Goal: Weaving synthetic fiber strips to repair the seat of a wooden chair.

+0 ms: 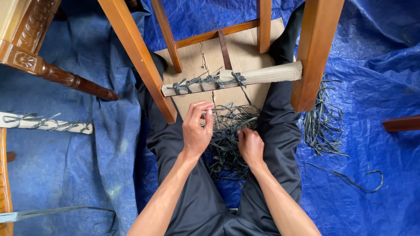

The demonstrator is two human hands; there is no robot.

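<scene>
Left hand [197, 129] raised just below pale rail [245, 76], fingertips pinched together on thin dark strand [211, 114]. Right hand [250, 146] lower, further below rail, fingers curled shut into loose pile of dark strips [227, 131] between person's knees. Rail wrapped with knotted dark strips at its left half, spanning two legs of wooden chair frame [315, 48]. Cardboard sheet [192, 61] behind rail. More cut strips [321, 122] right of rail, on blue tarp [367, 175]. Second wrapped rail [43, 123] far left.
</scene>
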